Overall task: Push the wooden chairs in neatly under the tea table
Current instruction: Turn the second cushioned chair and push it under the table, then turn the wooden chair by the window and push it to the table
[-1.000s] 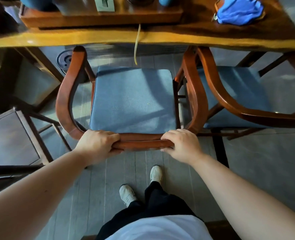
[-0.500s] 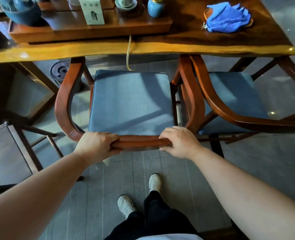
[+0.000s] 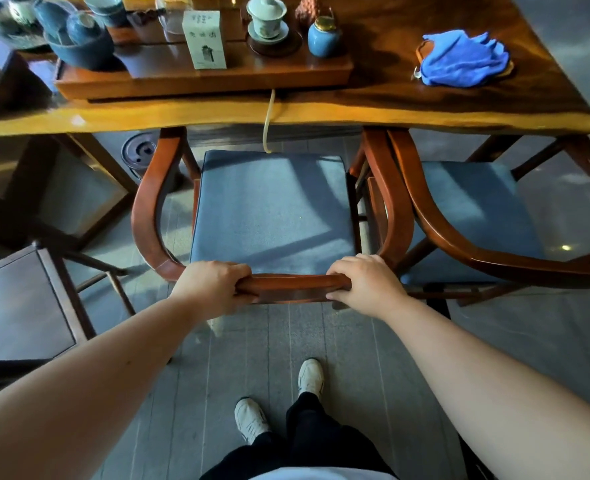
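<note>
Both hands, left hand [image 3: 214,287] and right hand [image 3: 364,284], clamped on the back rail of the chair [image 3: 272,209]. Arm tips under the tabletop [image 3: 321,114] edge, seat mostly out. Push underway; next, probably a straight shove, clearing the second chair [image 3: 466,209] alongside.

Both hands closed on the chair's back rail [image 3: 295,287], the left grip [image 3: 210,287] left of the right grip [image 3: 364,284]. Beyond the grips lay the seat [image 3: 272,209], then the desk [image 3: 373,109] edge. A second chair [image 3: 466,216] stood right of the right grip, a stool [image 3: 20,306] left of the left.
</note>
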{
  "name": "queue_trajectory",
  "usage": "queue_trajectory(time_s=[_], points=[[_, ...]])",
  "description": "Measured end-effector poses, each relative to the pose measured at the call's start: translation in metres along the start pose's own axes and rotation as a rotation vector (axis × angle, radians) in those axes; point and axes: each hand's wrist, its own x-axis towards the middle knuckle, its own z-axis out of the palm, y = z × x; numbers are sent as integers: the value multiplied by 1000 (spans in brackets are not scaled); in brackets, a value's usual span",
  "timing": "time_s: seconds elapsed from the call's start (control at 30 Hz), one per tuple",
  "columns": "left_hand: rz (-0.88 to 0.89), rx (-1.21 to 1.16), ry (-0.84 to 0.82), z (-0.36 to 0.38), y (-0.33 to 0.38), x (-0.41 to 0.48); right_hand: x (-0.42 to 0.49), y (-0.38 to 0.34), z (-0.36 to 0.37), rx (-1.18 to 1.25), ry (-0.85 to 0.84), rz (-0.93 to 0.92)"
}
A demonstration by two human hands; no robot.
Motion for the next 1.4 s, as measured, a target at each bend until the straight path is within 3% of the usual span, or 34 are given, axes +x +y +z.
queue_trajectory(time_s=[0.13,0.27,0.43,0.57,0.67,1.07,1.4], points=[[-34,6,-51,-2,2,-1,1,-2,-1,-15,-34,6],[18,-4,23,9,-1,-9,-5,1,2,-33,-53,-29],[-44,10,-50,8,1,-9,-1,1,-7,-87,-136,-68],[-11,86,-27,0,5,-18,8,-12,-13,-193,-230,-211],[-92,190,14,-9,4,-34,27,-34,-14,-183,-229,-310],[-487,243,93,-53,-38,-181,77,-194,25,-195,-287,-684],[-805,205,188,-82,-126,-340,107,-366,75,-228,-289,-823]])
